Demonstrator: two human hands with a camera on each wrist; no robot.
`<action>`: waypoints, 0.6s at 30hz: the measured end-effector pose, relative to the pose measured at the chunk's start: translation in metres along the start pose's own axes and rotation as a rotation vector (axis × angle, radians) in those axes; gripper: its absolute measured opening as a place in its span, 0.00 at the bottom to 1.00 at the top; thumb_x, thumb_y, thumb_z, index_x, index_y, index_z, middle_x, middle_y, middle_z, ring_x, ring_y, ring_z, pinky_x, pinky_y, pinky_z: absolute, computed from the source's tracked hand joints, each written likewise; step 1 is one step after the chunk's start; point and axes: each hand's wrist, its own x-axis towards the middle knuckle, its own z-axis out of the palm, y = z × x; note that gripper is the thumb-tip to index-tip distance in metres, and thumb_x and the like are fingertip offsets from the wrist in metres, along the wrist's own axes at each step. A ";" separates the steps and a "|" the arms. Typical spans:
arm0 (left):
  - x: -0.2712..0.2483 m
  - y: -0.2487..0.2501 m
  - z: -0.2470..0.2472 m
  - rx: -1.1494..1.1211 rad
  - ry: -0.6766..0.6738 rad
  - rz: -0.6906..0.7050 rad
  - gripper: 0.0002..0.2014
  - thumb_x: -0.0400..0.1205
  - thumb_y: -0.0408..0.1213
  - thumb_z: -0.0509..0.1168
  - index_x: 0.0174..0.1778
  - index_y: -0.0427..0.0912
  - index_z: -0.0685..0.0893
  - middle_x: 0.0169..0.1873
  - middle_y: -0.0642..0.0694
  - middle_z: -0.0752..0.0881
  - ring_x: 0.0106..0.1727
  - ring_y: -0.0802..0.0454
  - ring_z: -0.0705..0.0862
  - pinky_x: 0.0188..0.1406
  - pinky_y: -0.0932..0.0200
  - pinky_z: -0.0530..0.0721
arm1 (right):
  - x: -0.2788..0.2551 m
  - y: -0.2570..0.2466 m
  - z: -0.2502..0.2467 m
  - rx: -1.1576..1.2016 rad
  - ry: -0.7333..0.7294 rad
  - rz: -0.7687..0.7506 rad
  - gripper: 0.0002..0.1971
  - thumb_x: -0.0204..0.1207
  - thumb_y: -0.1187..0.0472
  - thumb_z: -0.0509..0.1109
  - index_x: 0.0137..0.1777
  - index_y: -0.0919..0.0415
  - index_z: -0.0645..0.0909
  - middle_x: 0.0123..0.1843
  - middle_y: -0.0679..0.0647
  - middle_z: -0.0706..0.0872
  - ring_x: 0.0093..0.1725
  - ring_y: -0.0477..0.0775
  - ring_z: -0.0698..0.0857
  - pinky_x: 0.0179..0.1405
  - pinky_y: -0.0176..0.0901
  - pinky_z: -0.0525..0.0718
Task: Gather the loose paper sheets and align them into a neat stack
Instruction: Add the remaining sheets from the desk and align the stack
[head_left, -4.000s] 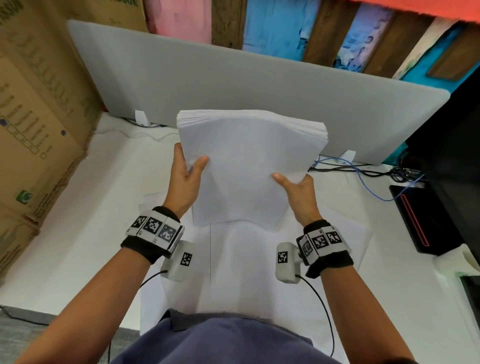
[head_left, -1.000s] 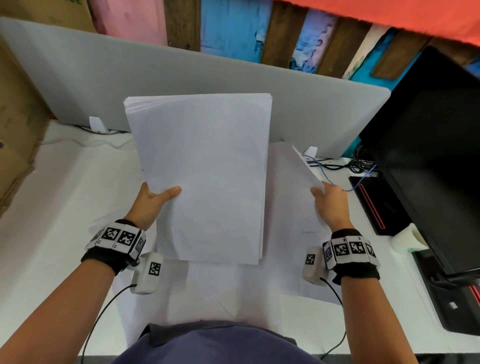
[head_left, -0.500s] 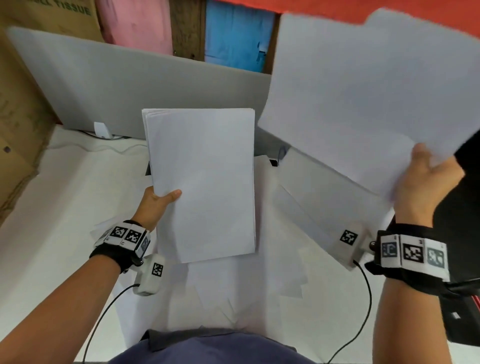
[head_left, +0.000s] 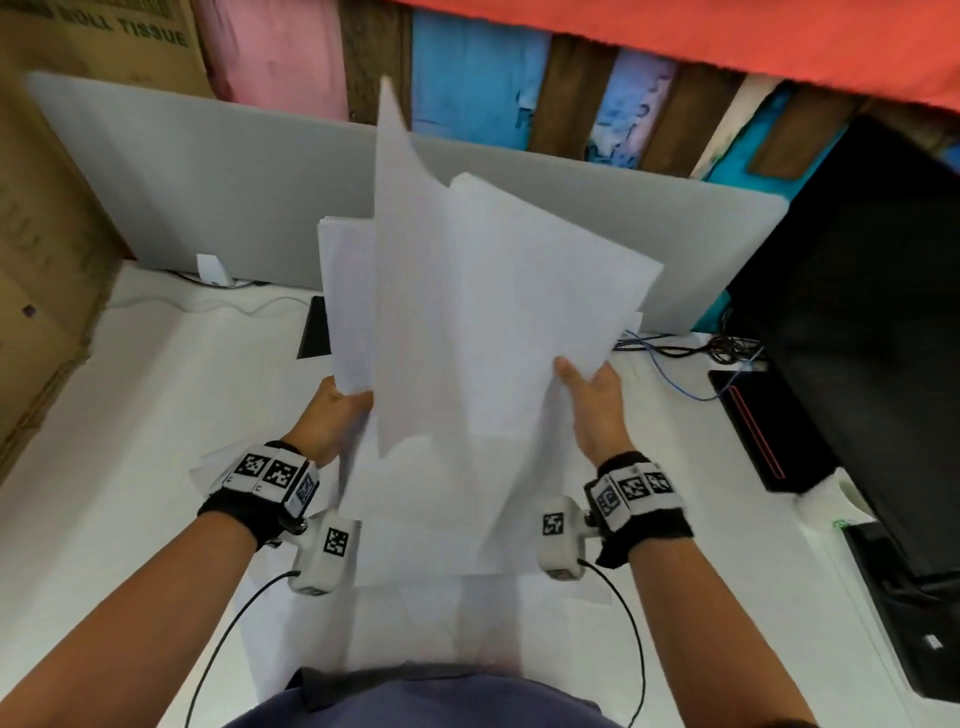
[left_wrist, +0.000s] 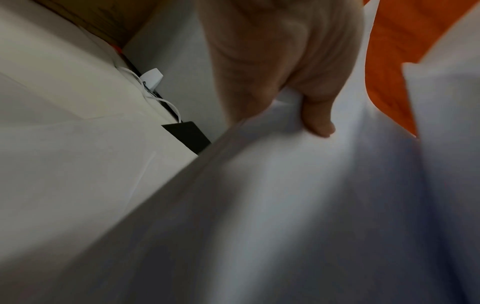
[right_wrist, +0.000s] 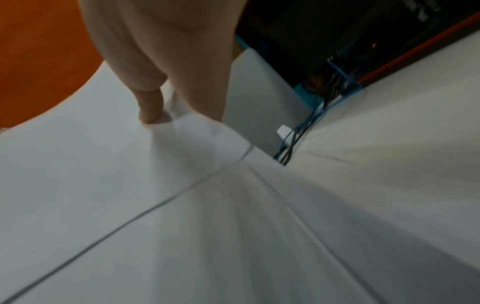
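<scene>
I have my left hand (head_left: 332, 421) clamped on the lower corner of the gathered stack (head_left: 347, 291), thumb on its face in the left wrist view, the stack held upright above the white desk (head_left: 130, 467). My right hand (head_left: 595, 410) pinches the lower edge of a few loose sheets (head_left: 498, 312) that lie fanned and skewed across the stack's front, one corner poking up toward 12 o'clock. More sheets on the desk (head_left: 441, 623) lie toward 6 o'clock, under my wrists. I judge the paper light and limp: a single sheet curls and flutters when held by one edge, while the thicker stack stays fairly stiff and flat. The smooth matte faces will slide on each other, so a loose pinch lets them fan out. I would hold both long sides low, thumbs in front and fingers behind, and tap the bottom edge on the desk to square it. Edges crease easily if squeezed. A grey partition (head_left: 208, 182) stands at 12 o'clock, a black monitor (head_left: 857, 312) at 3 o'clock, cardboard boxes (head_left: 47, 234) at 9 o'clock.
</scene>
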 end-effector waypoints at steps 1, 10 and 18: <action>0.002 0.004 -0.001 0.017 0.037 -0.130 0.22 0.85 0.22 0.51 0.75 0.23 0.59 0.77 0.37 0.61 0.72 0.40 0.70 0.54 0.66 0.74 | 0.002 0.004 0.006 0.007 -0.045 0.015 0.18 0.79 0.68 0.66 0.68 0.64 0.75 0.62 0.56 0.83 0.61 0.54 0.83 0.66 0.46 0.79; 0.018 -0.018 -0.021 0.251 0.087 -0.183 0.18 0.86 0.26 0.50 0.72 0.23 0.67 0.73 0.27 0.69 0.75 0.37 0.70 0.70 0.54 0.64 | 0.019 0.008 0.028 -0.004 -0.126 0.198 0.17 0.75 0.74 0.68 0.63 0.66 0.78 0.60 0.60 0.84 0.60 0.61 0.83 0.60 0.49 0.81; 0.011 -0.021 -0.005 -0.309 -0.060 0.317 0.12 0.83 0.55 0.54 0.50 0.61 0.82 0.38 0.71 0.86 0.43 0.75 0.83 0.73 0.42 0.67 | 0.023 0.009 0.028 0.101 0.055 0.215 0.14 0.74 0.74 0.69 0.58 0.63 0.79 0.55 0.60 0.85 0.53 0.58 0.82 0.56 0.48 0.81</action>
